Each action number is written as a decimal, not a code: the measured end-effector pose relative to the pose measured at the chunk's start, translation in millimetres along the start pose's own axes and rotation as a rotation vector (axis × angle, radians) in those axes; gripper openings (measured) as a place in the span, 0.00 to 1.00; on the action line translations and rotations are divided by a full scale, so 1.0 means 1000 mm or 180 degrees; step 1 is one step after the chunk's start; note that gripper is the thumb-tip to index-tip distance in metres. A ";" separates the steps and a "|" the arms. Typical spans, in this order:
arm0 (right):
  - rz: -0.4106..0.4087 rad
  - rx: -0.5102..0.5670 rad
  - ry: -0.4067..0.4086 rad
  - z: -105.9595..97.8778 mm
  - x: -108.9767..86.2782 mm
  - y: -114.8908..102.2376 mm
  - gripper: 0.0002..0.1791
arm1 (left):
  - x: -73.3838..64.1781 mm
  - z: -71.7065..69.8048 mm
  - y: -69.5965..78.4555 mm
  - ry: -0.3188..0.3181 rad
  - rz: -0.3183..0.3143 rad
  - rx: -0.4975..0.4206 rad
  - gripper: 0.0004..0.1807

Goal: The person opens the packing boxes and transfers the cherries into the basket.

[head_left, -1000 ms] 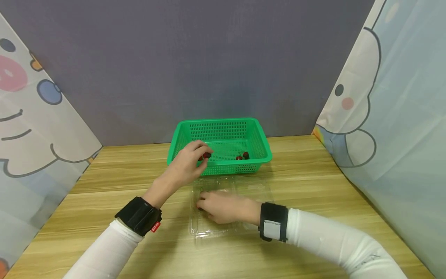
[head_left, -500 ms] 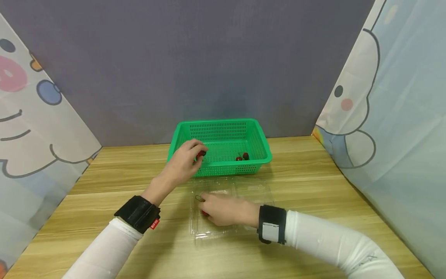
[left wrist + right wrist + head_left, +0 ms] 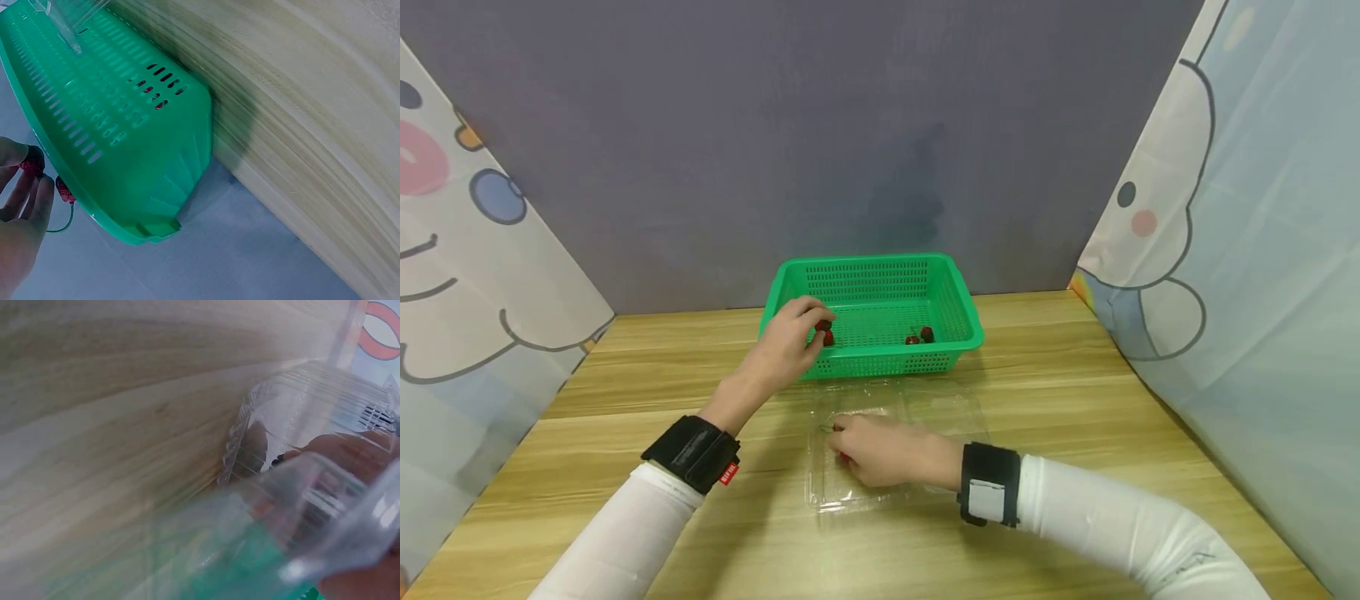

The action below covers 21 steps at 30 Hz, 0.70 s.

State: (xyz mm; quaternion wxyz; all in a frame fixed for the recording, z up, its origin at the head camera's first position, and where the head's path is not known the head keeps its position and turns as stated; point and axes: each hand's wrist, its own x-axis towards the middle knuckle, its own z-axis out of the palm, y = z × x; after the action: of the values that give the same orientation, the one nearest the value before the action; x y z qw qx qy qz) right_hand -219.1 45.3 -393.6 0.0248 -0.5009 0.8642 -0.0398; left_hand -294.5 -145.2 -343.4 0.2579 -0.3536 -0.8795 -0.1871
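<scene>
In the head view my left hand is over the left end of the green basket, pinching a dark red berry. The left wrist view shows that berry between thumb and fingers. A second red berry with a thin green stem hangs close by it, at the basket rim. My right hand is down in the left half of a clear plastic clamshell box, its fingers curled round a red berry, mostly hidden. A green stem pokes out past the fingertips.
Two more red berries lie at the right end of the basket. The clamshell's other half lies spread to the right on the wooden table. A grey wall rises behind, and printed cloths hang at both sides.
My left hand has drifted left over the basket with its berry. My right hand has stayed in the box; the red berry and green stem by its fingers have come into sight.
</scene>
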 end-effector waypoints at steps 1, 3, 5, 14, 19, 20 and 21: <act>0.0003 0.0009 0.0021 0.000 -0.001 0.000 0.06 | 0.000 0.000 -0.001 -0.0001 -0.0005 0.0007 0.13; 0.0037 0.0065 0.0070 -0.002 -0.003 0.002 0.05 | 0.000 0.001 -0.002 0.0005 -0.0005 0.0019 0.13; 0.0097 0.0137 0.0112 -0.003 -0.005 0.003 0.06 | 0.000 0.001 -0.003 0.0010 -0.0004 0.0021 0.13; 0.0073 0.0309 0.0426 -0.013 -0.015 0.012 0.10 | 0.001 0.002 -0.008 0.0020 -0.0054 0.0007 0.12; 0.0017 0.0330 0.0615 -0.018 -0.022 0.017 0.10 | 0.000 0.004 -0.013 -0.0055 -0.0173 0.0015 0.13; -0.0003 0.0321 0.0665 -0.019 -0.023 0.018 0.11 | -0.001 0.004 -0.013 -0.0077 -0.0199 0.0008 0.13; -0.0027 0.0329 0.0717 -0.019 -0.024 0.020 0.12 | -0.001 0.005 -0.014 -0.0096 -0.0227 -0.0005 0.12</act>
State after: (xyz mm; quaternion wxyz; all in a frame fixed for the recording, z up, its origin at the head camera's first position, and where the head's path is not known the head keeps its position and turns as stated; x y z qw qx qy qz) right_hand -225.7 76.7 -376.5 -0.0468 -0.4950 0.8562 -0.1405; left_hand -305.2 -152.8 -349.7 0.2374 -0.3251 -0.8951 -0.1915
